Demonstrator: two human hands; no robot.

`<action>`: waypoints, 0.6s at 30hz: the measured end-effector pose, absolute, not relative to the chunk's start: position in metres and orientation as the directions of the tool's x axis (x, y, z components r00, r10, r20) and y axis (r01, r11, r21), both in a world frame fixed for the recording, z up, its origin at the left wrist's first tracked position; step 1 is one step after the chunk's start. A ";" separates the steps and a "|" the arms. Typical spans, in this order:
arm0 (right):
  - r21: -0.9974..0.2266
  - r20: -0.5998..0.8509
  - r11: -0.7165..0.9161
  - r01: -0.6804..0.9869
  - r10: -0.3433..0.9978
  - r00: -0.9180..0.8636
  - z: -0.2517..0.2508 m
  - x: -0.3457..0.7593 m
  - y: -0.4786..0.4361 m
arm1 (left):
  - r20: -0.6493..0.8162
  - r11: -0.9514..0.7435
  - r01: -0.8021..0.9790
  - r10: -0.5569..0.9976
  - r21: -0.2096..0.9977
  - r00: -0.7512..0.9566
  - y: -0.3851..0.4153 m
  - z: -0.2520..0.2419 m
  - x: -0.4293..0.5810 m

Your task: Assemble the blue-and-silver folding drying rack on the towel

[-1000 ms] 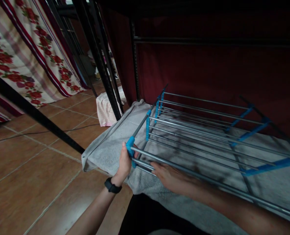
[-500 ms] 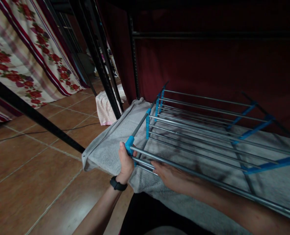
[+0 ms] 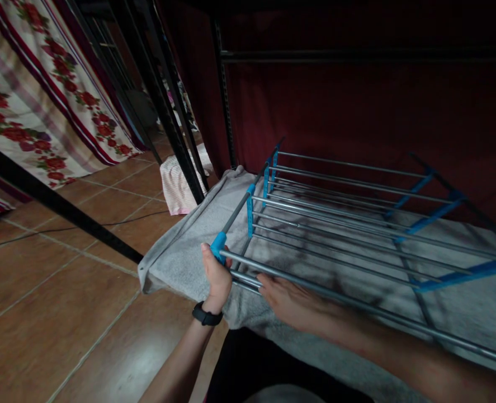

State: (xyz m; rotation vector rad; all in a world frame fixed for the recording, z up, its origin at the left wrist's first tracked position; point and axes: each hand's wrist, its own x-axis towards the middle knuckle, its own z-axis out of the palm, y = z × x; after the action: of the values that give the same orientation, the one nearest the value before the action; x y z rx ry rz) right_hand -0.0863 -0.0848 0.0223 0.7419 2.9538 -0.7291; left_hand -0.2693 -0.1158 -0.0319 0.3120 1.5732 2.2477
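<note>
A folding rack (image 3: 348,224) of grey metal rods and blue plastic brackets lies flat on a grey towel (image 3: 180,252) spread over the floor. My left hand (image 3: 216,277), with a black watch on its wrist, is closed round the rack's near left corner at a blue connector (image 3: 218,245). My right hand (image 3: 292,302) reaches in under the nearest rod. Its fingers curl round lower rods close beside the left hand, partly hidden by the rod above.
Brown floor tiles (image 3: 63,302) spread to the left, crossed by a thin cable. A black metal frame (image 3: 164,106) stands behind the towel, with a dark red curtain (image 3: 357,106) at the back. A floral curtain (image 3: 38,106) hangs at left. A pink cloth (image 3: 178,184) lies by the frame.
My left hand has shifted slightly along the corner and the view has drifted a little. Both hands stay on the rack's near edge.
</note>
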 end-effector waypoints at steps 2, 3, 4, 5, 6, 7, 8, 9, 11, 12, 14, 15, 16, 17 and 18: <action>-0.432 -0.096 0.778 0.456 0.464 -0.881 0.024 -0.099 -0.089 | -0.023 -0.263 -0.141 0.405 0.955 -0.914 -0.116 -0.032 -0.269; -0.437 -0.067 0.783 0.442 0.461 -0.885 0.025 -0.108 -0.091 | -0.015 -0.246 -0.122 0.400 0.962 -0.917 -0.116 -0.031 -0.269; -0.445 -0.032 0.791 0.421 0.455 -0.890 0.026 -0.117 -0.092 | -0.005 -0.234 -0.106 0.397 0.966 -0.918 -0.116 -0.031 -0.269; -0.450 -0.005 0.799 0.399 0.445 -0.896 0.026 -0.127 -0.093 | 0.008 -0.225 -0.092 0.405 0.970 -0.914 -0.117 -0.030 -0.269; -0.455 0.010 0.804 0.384 0.435 -0.900 0.026 -0.135 -0.093 | 0.021 -0.218 -0.080 0.424 0.973 -0.905 -0.119 -0.028 -0.269; -0.459 0.014 0.808 0.369 0.422 -0.906 0.025 -0.142 -0.092 | 0.034 -0.214 -0.071 0.451 0.974 -0.892 -0.120 -0.027 -0.270; -0.464 0.011 0.812 0.354 0.404 -0.915 0.024 -0.148 -0.091 | 0.042 -0.213 -0.070 0.480 0.975 -0.876 -0.121 -0.026 -0.270; -0.468 -0.001 0.814 0.345 0.389 -0.921 0.023 -0.151 -0.090 | 0.043 -0.215 -0.080 0.516 0.973 -0.855 -0.123 -0.025 -0.271; -0.490 -0.015 0.808 0.327 0.367 -0.930 0.019 -0.153 -0.086 | 0.034 -0.226 -0.127 0.597 0.966 -0.802 -0.125 -0.025 -0.274; -0.508 -0.011 0.801 0.317 0.362 -0.932 0.017 -0.153 -0.084 | 0.035 -0.237 -0.150 0.633 0.960 -0.773 -0.126 -0.026 -0.277; -0.564 -0.001 0.768 0.303 0.367 -0.930 0.012 -0.152 -0.082 | 0.078 -0.268 -0.172 0.720 0.948 -0.689 -0.129 -0.030 -0.287; -0.601 0.002 0.744 0.292 0.367 -0.930 0.010 -0.152 -0.082 | 0.112 -0.280 -0.170 0.765 0.945 -0.634 -0.131 -0.033 -0.293; -0.637 0.009 0.720 0.276 0.365 -0.931 0.007 -0.152 -0.082 | 0.139 -0.281 -0.170 0.811 0.945 -0.568 -0.135 -0.036 -0.301; -0.666 0.018 0.699 0.261 0.364 -0.931 0.004 -0.153 -0.082 | 0.150 -0.266 -0.179 0.861 0.947 -0.486 -0.139 -0.038 -0.309; -0.689 0.025 0.680 0.251 0.368 -0.930 0.001 -0.154 -0.083 | 0.148 -0.239 -0.192 0.906 0.952 -0.396 -0.144 -0.039 -0.317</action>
State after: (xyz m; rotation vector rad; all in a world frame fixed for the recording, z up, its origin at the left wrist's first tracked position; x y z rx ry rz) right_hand -0.1542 -0.0830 0.0015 0.5611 3.0260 -1.2002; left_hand -0.3168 -0.1440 -0.0386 0.9595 1.1932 1.7465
